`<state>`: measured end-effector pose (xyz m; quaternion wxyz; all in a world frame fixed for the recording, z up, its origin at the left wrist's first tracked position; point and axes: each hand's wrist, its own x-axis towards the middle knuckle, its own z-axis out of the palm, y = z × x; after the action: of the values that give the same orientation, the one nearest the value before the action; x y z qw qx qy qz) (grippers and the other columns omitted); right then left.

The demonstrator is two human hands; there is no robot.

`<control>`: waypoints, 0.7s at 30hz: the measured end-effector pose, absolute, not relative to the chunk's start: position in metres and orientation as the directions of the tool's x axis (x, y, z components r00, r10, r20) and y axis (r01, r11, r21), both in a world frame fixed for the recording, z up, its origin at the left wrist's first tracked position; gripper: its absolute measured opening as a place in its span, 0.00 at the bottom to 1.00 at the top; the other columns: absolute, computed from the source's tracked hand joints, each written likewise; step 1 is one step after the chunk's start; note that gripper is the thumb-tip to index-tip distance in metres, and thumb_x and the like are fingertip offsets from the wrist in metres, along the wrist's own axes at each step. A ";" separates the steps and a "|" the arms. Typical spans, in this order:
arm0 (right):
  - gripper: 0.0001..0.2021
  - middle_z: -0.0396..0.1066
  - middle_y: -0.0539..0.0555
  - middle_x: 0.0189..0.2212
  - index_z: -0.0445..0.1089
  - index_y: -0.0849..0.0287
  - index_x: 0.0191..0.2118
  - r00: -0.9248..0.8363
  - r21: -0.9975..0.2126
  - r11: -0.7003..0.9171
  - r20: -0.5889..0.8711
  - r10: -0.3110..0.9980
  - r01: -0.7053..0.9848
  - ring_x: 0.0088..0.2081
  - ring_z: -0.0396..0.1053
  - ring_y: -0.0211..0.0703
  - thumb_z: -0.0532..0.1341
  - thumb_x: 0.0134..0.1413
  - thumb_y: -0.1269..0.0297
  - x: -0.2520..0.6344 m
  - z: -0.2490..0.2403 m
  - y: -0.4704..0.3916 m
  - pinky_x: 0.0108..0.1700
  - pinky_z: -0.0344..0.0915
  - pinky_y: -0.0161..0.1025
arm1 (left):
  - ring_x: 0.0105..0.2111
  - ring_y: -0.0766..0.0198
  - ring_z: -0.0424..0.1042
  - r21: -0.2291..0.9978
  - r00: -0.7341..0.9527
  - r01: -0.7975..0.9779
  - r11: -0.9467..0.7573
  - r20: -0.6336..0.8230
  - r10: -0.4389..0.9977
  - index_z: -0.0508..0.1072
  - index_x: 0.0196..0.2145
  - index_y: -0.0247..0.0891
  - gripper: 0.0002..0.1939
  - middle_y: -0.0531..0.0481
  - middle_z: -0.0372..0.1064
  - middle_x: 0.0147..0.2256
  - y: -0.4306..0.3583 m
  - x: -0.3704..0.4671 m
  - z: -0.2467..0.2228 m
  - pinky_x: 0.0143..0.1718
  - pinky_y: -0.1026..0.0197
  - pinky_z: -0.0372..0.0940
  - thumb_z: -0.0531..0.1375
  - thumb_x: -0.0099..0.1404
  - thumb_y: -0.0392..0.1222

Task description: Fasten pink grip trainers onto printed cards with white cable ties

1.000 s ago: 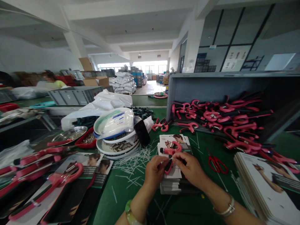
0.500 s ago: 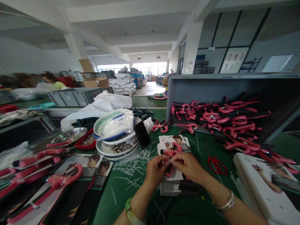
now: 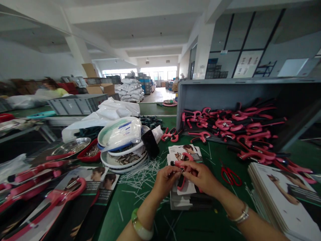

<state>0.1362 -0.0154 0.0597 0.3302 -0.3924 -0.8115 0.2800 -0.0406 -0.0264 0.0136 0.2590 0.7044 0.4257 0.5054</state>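
A pink-and-black hand grip strengthener [image 3: 186, 156] lies on the top card of a stack of printed cards [image 3: 175, 150] in front of me. From the left, my left hand [image 3: 167, 179] is closed, thumb and fingertips pinched over the strengthener's middle. My right hand [image 3: 200, 175] meets it there in a pinch, the fingertips of both nearly touching. Whatever small thing sits between them is mostly hidden by the fingers. Thin white cable ties [image 3: 140, 179] are strewn on the green table left of the stack.
A tipped grey crate [image 3: 179, 103] full of strengtheners stands behind right. Red scissors [image 3: 232, 176] and another card stack [image 3: 288, 197] lie to the right. Stacked bowls [image 3: 102, 157] of metal parts, a phone [image 3: 150, 144] and carded strengtheners [image 3: 57, 197] are on the left. A person sits far left.
Both hands stay pinched at the same spot on the strengthener, with only slight finger movement. The whole view has shifted a little.
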 end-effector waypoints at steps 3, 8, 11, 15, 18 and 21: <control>0.09 0.75 0.54 0.32 0.74 0.57 0.38 -0.497 -0.611 0.659 0.446 0.744 0.439 0.34 0.71 0.41 0.57 0.55 0.65 0.141 0.053 -0.017 0.37 0.66 0.38 | 0.29 0.65 0.69 0.785 0.159 0.339 -0.519 0.496 0.854 0.75 0.29 0.38 0.06 0.49 0.72 0.28 -0.027 -0.038 0.017 0.31 0.65 0.63 0.60 0.59 0.42; 0.09 0.75 0.54 0.33 0.73 0.56 0.38 -0.566 -0.484 0.764 0.516 0.643 0.427 0.37 0.71 0.41 0.55 0.59 0.64 0.147 0.054 -0.012 0.40 0.66 0.38 | 0.30 0.64 0.68 0.813 0.201 0.268 -0.517 0.478 0.855 0.75 0.28 0.37 0.09 0.48 0.71 0.28 -0.024 -0.036 0.018 0.32 0.64 0.62 0.60 0.60 0.45; 0.08 0.75 0.53 0.34 0.72 0.56 0.38 -0.644 -0.445 0.804 0.491 0.587 0.394 0.39 0.70 0.41 0.55 0.59 0.64 0.148 0.061 -0.009 0.41 0.66 0.39 | 0.31 0.64 0.68 0.842 0.213 0.238 -0.483 0.440 0.872 0.75 0.28 0.37 0.09 0.48 0.70 0.28 -0.023 -0.038 0.018 0.33 0.64 0.62 0.61 0.59 0.45; 0.08 0.71 0.52 0.29 0.68 0.58 0.31 -0.603 -0.409 0.781 0.496 0.624 0.472 0.34 0.68 0.41 0.54 0.59 0.66 0.142 0.060 -0.009 0.37 0.64 0.38 | 0.28 0.67 0.65 0.850 0.257 0.241 -0.468 0.409 0.876 0.75 0.28 0.37 0.08 0.49 0.67 0.28 -0.024 -0.037 0.025 0.29 0.66 0.60 0.61 0.58 0.44; 0.10 0.68 0.53 0.27 0.64 0.58 0.29 -0.467 -0.409 0.731 0.576 0.671 0.545 0.33 0.66 0.43 0.51 0.60 0.66 0.133 0.053 -0.014 0.36 0.63 0.39 | 0.28 0.67 0.63 0.841 0.234 0.254 -0.477 0.425 0.874 0.73 0.28 0.37 0.06 0.50 0.65 0.30 -0.027 -0.034 0.034 0.29 0.66 0.60 0.60 0.59 0.42; 0.10 0.66 0.53 0.27 0.62 0.57 0.30 -0.250 -0.516 0.653 0.646 0.722 0.554 0.33 0.66 0.43 0.49 0.61 0.65 0.130 0.047 -0.018 0.37 0.63 0.39 | 0.32 0.65 0.64 0.818 0.232 0.295 -0.493 0.439 0.868 0.72 0.26 0.38 0.04 0.49 0.65 0.31 -0.030 -0.032 0.040 0.30 0.66 0.61 0.60 0.58 0.38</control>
<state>0.1302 -0.0184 0.0466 0.4585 -0.4062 -0.7851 0.0914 -0.0322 -0.0301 0.0404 0.3034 0.7237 0.4017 0.4720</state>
